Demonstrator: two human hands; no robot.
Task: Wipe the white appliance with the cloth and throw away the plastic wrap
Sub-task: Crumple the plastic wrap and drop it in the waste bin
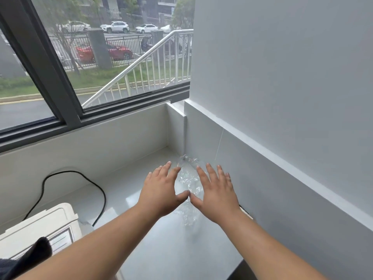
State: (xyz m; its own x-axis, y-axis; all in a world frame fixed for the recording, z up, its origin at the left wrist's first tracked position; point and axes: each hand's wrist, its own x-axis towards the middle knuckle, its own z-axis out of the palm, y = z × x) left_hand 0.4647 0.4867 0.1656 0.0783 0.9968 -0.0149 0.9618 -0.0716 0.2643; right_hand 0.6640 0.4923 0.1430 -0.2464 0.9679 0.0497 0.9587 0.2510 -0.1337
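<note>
Head: plastic wrap (188,181) btwn hands

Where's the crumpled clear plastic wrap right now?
Head view, centre-right: the crumpled clear plastic wrap lies on the white counter near the wall corner, beneath and between both open hands.

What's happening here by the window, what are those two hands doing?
A person reaches both open hands over a crumpled clear plastic wrap lying on the white counter near the corner wall. The left hand and right hand sit on either side of it, thumbs nearly meeting, fingers spread, nothing gripped yet. The white appliance stands at lower left with a dark cloth beside it and a black cord behind.
</note>
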